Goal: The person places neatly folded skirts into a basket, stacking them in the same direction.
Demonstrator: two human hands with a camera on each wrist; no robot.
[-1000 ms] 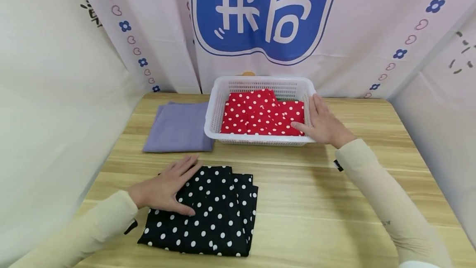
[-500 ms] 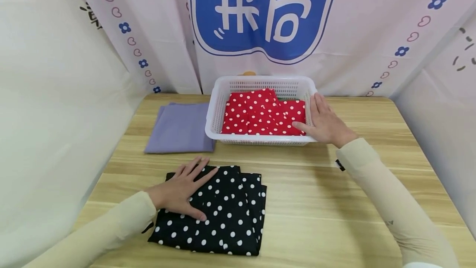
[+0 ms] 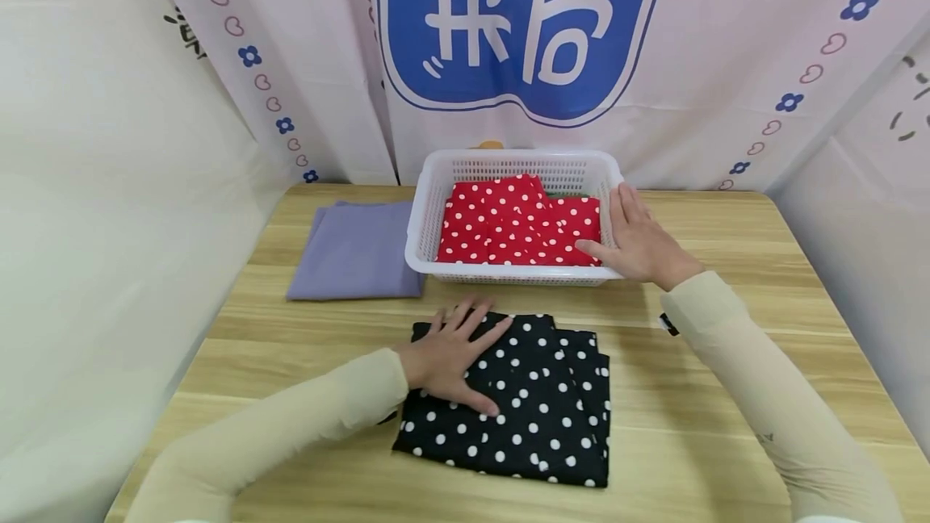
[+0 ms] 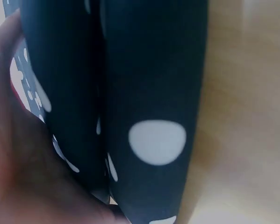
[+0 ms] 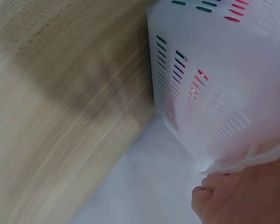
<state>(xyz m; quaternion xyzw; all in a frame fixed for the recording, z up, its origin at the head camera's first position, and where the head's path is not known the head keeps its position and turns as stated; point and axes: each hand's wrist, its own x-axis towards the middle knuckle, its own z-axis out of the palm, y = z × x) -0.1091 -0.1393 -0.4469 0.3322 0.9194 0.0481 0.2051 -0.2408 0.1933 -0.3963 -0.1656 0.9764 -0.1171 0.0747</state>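
A folded black cloth with white polka dots [image 3: 538,394] lies on the wooden table. My left hand [image 3: 450,357] rests on its left part with fingers spread, palm down. In the left wrist view the layered folds of the dotted cloth [image 4: 154,84] show close up beside the hand. At the back, my right hand [image 3: 643,240] holds the right rim of a white plastic basket [image 3: 508,271], its thumb over the inner side. Inside the basket lies red cloth with white dots [image 3: 501,224], and a sliver of green shows behind it. The right wrist view shows the basket's slotted wall [image 5: 214,84].
A folded purple cloth [image 3: 356,253] lies left of the basket, against its side. The wooden table [image 3: 697,394] meets a printed fabric backdrop [image 3: 697,103] behind and white fabric walls [image 3: 109,224] on both sides.
My left hand and the black dotted cloth under it have slid to the right across the table, slightly away from me. The right hand stays on the basket.
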